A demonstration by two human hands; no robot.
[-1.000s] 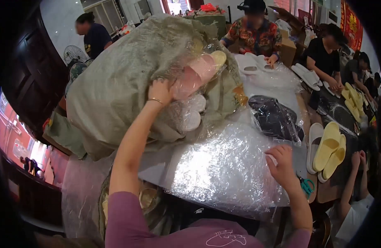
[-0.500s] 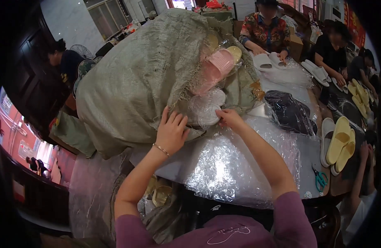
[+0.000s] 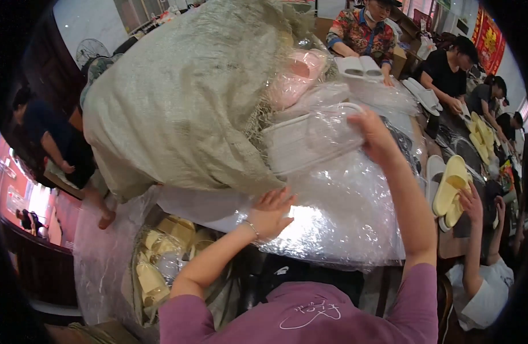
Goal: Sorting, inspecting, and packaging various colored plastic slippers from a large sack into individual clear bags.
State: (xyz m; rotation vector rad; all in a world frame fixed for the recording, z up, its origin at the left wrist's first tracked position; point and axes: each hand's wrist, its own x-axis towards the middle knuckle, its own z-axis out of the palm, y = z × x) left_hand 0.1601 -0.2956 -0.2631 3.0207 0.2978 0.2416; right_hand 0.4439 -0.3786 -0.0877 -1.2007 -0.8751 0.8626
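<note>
A pair of white slippers in clear plastic lies half out of the mouth of a big green woven sack. My right hand is closed on the end of this pair, at its right. Below the sack's lower edge, my left hand is open with its fingers spread, over the front edge of the plastic-covered table. Nothing is in it. A wrapped pink slipper shows in the sack's mouth, just behind the white pair. The inner end of the white pair is partly hidden by the sack.
Clear plastic film covers the tabletop. A second sack with wrapped yellow slippers stands below at the left. Yellow slippers lie at the right edge, a co-worker's hand on them. Other people work with slippers across the table.
My right hand has drawn the white slippers rightward out of the sack. My left hand has let go of the sack's edge and moved right and down. The co-worker's hand has reached the yellow slippers.
</note>
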